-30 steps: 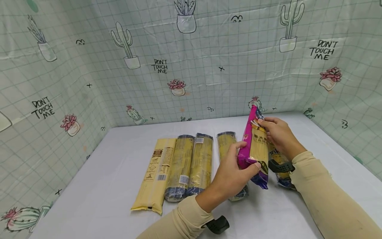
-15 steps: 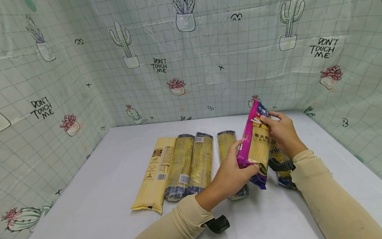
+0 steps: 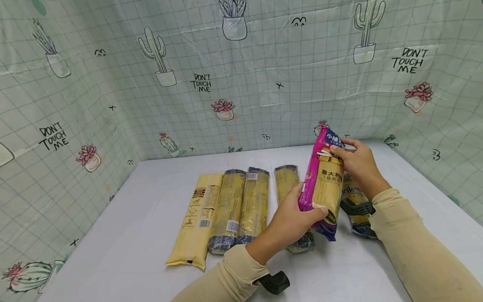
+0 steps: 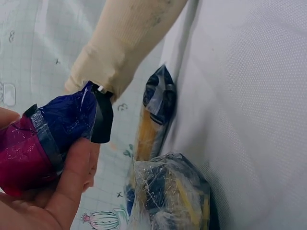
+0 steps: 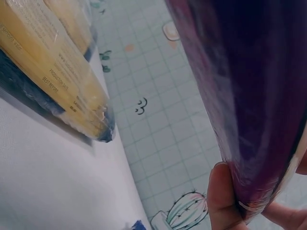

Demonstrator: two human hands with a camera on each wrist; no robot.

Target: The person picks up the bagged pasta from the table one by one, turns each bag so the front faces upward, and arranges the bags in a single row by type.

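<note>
Both hands hold a magenta and blue pack of spaghetti [image 3: 326, 184] raised off the table, tilted, its clear window toward the head camera. My left hand [image 3: 288, 220] grips the lower end, thumb on the front. The right hand [image 3: 360, 165] pinches the upper right edge. In the left wrist view the pack's crimped blue end [image 4: 62, 122] sticks out past the left fingers [image 4: 74, 167]. The right wrist view shows its purple back [image 5: 254, 96] and the right fingertips [image 5: 223, 196]. Behind the hands lie a clear spaghetti pack [image 3: 286, 178] and another [image 3: 354, 197], both partly hidden.
To the left on the white table [image 3: 124, 235], a pale yellow pack [image 3: 196, 218] lies beside two clear spaghetti packs with blue ends, one [image 3: 228, 205] touching the other [image 3: 255, 201]. A cactus-print cloth [image 3: 256, 113] rises behind and along the sides.
The held pack has turned so that its windowed front and blue top show more. My right hand has shifted slightly right and up with it; the packs on the table have not moved.
</note>
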